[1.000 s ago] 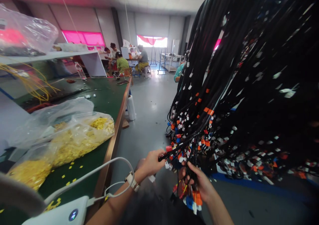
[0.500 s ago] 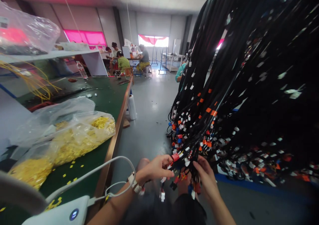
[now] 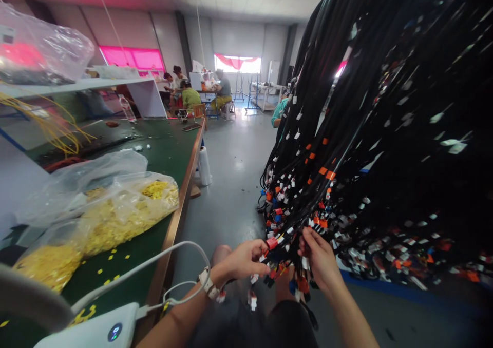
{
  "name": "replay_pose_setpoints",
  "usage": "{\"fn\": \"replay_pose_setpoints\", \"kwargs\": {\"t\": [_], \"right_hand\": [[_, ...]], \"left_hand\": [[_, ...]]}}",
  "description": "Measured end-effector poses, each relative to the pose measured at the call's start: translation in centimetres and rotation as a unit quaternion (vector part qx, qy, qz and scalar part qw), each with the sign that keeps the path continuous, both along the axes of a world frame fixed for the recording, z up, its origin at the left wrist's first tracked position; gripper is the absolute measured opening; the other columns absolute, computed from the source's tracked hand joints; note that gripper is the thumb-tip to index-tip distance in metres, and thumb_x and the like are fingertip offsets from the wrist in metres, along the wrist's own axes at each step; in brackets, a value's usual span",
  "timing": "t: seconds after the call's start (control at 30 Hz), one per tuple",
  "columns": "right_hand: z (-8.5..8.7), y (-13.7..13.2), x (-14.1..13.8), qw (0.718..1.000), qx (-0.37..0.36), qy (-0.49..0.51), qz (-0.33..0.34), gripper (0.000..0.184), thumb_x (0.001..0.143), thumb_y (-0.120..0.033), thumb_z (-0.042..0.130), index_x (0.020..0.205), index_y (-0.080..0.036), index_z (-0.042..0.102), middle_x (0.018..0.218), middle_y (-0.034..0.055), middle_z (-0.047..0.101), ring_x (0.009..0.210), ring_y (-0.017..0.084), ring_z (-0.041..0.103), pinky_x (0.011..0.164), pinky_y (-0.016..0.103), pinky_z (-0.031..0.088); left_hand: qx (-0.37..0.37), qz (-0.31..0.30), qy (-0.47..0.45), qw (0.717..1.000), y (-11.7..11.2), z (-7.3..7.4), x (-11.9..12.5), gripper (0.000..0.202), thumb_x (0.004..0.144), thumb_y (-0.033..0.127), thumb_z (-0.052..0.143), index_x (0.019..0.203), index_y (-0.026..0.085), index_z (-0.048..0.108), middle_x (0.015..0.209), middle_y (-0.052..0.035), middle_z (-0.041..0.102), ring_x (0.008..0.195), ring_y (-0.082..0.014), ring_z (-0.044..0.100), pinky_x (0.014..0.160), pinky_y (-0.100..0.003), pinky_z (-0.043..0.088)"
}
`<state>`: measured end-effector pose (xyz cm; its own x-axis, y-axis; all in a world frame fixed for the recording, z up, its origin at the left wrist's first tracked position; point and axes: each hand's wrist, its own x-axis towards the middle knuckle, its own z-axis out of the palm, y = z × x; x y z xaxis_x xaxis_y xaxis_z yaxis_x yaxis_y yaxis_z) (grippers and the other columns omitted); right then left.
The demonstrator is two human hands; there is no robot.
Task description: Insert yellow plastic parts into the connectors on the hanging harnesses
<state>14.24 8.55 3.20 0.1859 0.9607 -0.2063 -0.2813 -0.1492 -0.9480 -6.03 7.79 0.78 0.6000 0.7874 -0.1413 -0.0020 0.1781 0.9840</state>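
Note:
A thick curtain of black wire harnesses (image 3: 339, 96) hangs at the right, its lower ends crowded with white, red, orange and blue connectors. My left hand (image 3: 244, 259), with a watch (image 3: 208, 284) at the wrist, is closed around some harness ends beside a red connector (image 3: 271, 243). Small white connectors (image 3: 252, 302) dangle below it. Higher and to the right, my right hand (image 3: 321, 258) pinches a black cable at the bundle's edge, thumb against fingertips. A white connector (image 3: 305, 262) hangs just under those fingers.
On the left, a green workbench (image 3: 165, 148) carries clear bags of yellow pieces (image 3: 127, 219). A white power bank (image 3: 92, 327) with a pale cable (image 3: 154, 259) lies near me. A plastic-film roll (image 3: 204, 166) stands by the bench. People (image 3: 191, 96) sit farther back.
My right hand has risen and closed from a looser grip into a pinch on a cable. Connectors beneath it have shifted. My left hand stays nearly still.

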Motion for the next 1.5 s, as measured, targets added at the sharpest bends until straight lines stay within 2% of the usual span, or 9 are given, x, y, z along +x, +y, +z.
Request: {"fn": "replay_pose_setpoints", "kwargs": {"t": [0.1, 0.33, 0.63, 0.77, 0.87, 1.0, 1.13, 1.3, 1.5], "right_hand": [[0.6, 0.0, 0.4, 0.999, -0.007, 0.050, 0.015, 0.030, 0.057, -0.042, 0.077, 0.073, -0.019, 0.064, 0.051, -0.0058, 0.045, 0.045, 0.009, 0.037, 0.038, 0.021, 0.031], [1.1, 0.1, 0.0, 1.000, -0.018, 0.000, -0.010, 0.034, 0.059, -0.046, 0.075, 0.074, -0.019, 0.061, 0.067, -0.0010, 0.060, 0.045, 0.009, 0.045, 0.033, 0.020, 0.023], [1.3, 0.0, -1.0, 0.999, 0.021, -0.034, 0.025, 0.031, 0.058, -0.042, 0.077, 0.070, -0.018, 0.061, 0.050, -0.0082, 0.047, 0.038, 0.004, 0.030, 0.036, 0.020, 0.020], [1.5, -0.5, -0.4, 0.998, 0.022, -0.054, 0.023, 0.031, 0.058, -0.042, 0.077, 0.070, -0.017, 0.062, 0.048, -0.0081, 0.045, 0.038, 0.004, 0.026, 0.035, 0.020, 0.018], [1.5, -0.9, -0.1, 0.997, 0.022, -0.069, 0.025, 0.031, 0.059, -0.042, 0.076, 0.073, -0.017, 0.063, 0.054, -0.0052, 0.054, 0.043, 0.007, 0.038, 0.039, 0.019, 0.027], [1.2, -1.1, 0.1, 0.994, 0.035, -0.097, 0.035, 0.030, 0.064, -0.041, 0.073, 0.081, -0.018, 0.065, 0.073, 0.0014, 0.066, 0.065, 0.016, 0.056, 0.059, 0.024, 0.044], [0.8, -0.9, 0.1, 0.987, 0.048, -0.146, 0.042, 0.030, 0.067, -0.042, 0.069, 0.084, -0.017, 0.064, 0.078, 0.0028, 0.068, 0.072, 0.020, 0.059, 0.067, 0.028, 0.046], [0.5, -1.0, 0.3, 0.990, 0.049, -0.127, 0.031, 0.029, 0.069, -0.039, 0.068, 0.089, -0.019, 0.063, 0.081, 0.0013, 0.069, 0.073, 0.020, 0.061, 0.068, 0.029, 0.048], [0.3, -1.5, 0.6, 0.995, 0.030, -0.095, 0.015, 0.032, 0.064, -0.029, 0.069, 0.095, -0.020, 0.064, 0.093, 0.0028, 0.070, 0.082, 0.022, 0.063, 0.069, 0.028, 0.049]], "left_hand": [[0.007, 0.004, -0.002, 1.000, 0.0, -0.3, -0.1, 0.034, 0.060, 0.025, 0.072, 0.079, 0.016, 0.046, 0.062, 0.0070, 0.047, 0.054, -0.0062, 0.043, 0.050, -0.019, 0.030], [0.014, -0.019, -0.028, 0.999, -0.4, 0.0, 0.2, 0.035, 0.061, 0.029, 0.074, 0.081, 0.016, 0.047, 0.069, 0.0041, 0.050, 0.059, -0.0082, 0.044, 0.054, -0.020, 0.032], [0.063, -0.030, 0.029, 0.997, -0.9, 0.6, 0.4, 0.031, 0.063, 0.032, 0.073, 0.082, 0.015, 0.055, 0.067, 0.0040, 0.045, 0.059, -0.0079, 0.037, 0.053, -0.020, 0.029], [0.057, 0.005, 0.027, 0.998, -1.1, 0.6, 0.9, 0.026, 0.067, 0.032, 0.069, 0.083, 0.014, 0.058, 0.076, 0.0005, 0.054, 0.069, -0.0110, 0.048, 0.063, -0.021, 0.037], [0.074, 0.067, 0.031, 0.995, -1.3, 1.1, 1.4, 0.027, 0.070, 0.031, 0.065, 0.091, 0.015, 0.059, 0.089, -0.0032, 0.060, 0.080, -0.0144, 0.053, 0.069, -0.023, 0.040], [0.126, 0.109, 0.087, 0.982, -1.7, 2.4, 2.1, 0.023, 0.073, 0.032, 0.062, 0.090, 0.016, 0.061, 0.087, -0.0029, 0.064, 0.076, -0.0145, 0.055, 0.068, -0.023, 0.041], [0.220, 0.129, 0.155, 0.955, -1.6, 3.7, 2.8, 0.015, 0.076, 0.025, 0.055, 0.087, 0.017, 0.061, 0.081, -0.0017, 0.063, 0.073, -0.0141, 0.054, 0.067, -0.024, 0.040], [0.335, 0.136, 0.235, 0.902, -0.4, 5.3, 2.9, 0.025, 0.070, 0.009, 0.044, 0.089, 0.017, 0.059, 0.081, -0.0017, 0.060, 0.073, -0.0140, 0.051, 0.067, -0.024, 0.036], [0.311, 0.098, 0.228, 0.918, 0.3, 7.0, 3.0, 0.014, 0.080, 0.025, 0.045, 0.074, 0.017, 0.055, 0.067, 0.0024, 0.053, 0.063, -0.0108, 0.045, 0.057, -0.021, 0.031]]}}
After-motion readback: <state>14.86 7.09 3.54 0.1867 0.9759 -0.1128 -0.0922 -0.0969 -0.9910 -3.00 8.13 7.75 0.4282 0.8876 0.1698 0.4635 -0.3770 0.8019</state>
